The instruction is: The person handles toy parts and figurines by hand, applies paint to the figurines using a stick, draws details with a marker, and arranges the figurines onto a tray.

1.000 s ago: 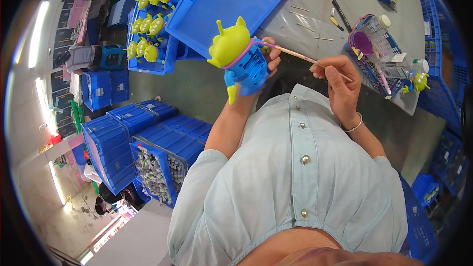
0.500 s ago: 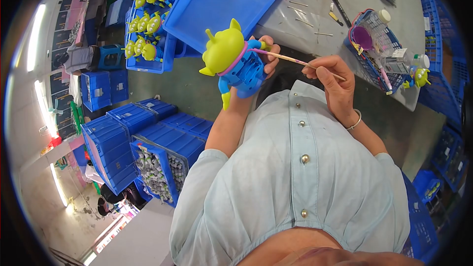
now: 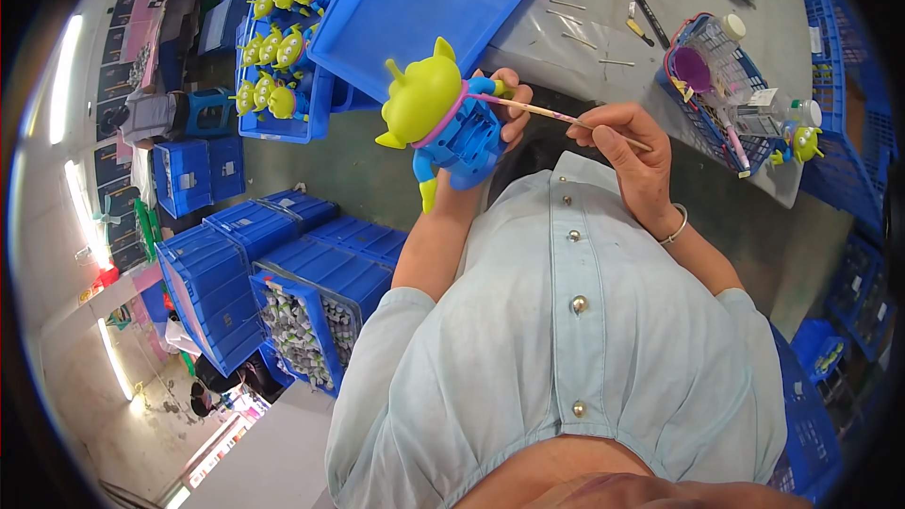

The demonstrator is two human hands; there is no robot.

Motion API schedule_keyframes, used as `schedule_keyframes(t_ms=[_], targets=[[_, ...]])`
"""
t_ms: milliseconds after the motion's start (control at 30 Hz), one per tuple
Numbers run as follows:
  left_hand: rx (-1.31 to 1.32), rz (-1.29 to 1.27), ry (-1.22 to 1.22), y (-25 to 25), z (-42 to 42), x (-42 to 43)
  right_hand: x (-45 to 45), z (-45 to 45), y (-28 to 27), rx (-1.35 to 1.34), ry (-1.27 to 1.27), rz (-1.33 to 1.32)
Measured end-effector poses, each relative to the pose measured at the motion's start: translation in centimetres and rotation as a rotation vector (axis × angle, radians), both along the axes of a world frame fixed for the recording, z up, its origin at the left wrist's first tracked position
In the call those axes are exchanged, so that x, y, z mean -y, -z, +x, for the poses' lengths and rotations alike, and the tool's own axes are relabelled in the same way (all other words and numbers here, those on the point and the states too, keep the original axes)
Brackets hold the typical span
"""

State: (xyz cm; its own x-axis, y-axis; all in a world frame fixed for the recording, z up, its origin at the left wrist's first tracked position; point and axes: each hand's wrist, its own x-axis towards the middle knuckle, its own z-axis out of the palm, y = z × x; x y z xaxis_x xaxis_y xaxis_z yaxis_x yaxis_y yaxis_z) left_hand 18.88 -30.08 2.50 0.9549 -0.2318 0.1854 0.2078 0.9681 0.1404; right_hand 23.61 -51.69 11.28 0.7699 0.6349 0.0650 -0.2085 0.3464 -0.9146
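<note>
A green-headed alien toy figure (image 3: 457,137) with a blue body and a purple collar is tilted in front of me, its back towards me. My left hand (image 3: 510,111) grips it from behind, fingers curled around its right side; part of that hand is hidden by the toy. Between thumb and fingers, my right hand (image 3: 633,151) pinches a thin paintbrush (image 3: 547,112). The brush tip meets the purple collar near the toy's shoulder.
A blue tray (image 3: 415,19) lies ahead on the grey table (image 3: 584,0), beside a crate of alien figures (image 3: 280,47). To the right stands a blue basket (image 3: 698,99) with a purple cup (image 3: 691,69) and bottles. Stacked blue bins (image 3: 217,273) fill the left; a person (image 3: 146,118) is farther off.
The toy and both hands have shifted very slightly left in view. The brush tip stays at the collar, and both grips are unchanged.
</note>
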Motion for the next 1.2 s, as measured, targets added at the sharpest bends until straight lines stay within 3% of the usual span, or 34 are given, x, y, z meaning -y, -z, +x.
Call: schedule_keyframes(t_ms=[600, 1200], targets=[[-0.081, -0.021, 0.017, -0.3, -0.2, -0.1, -0.4, -0.2, 0.1, 0.065, -0.012, 0.021], [-0.205, -0.113, -0.065, 2.9, -0.5, -0.5, 0.6, 0.8, 0.9, 0.016, 0.168, -0.023]])
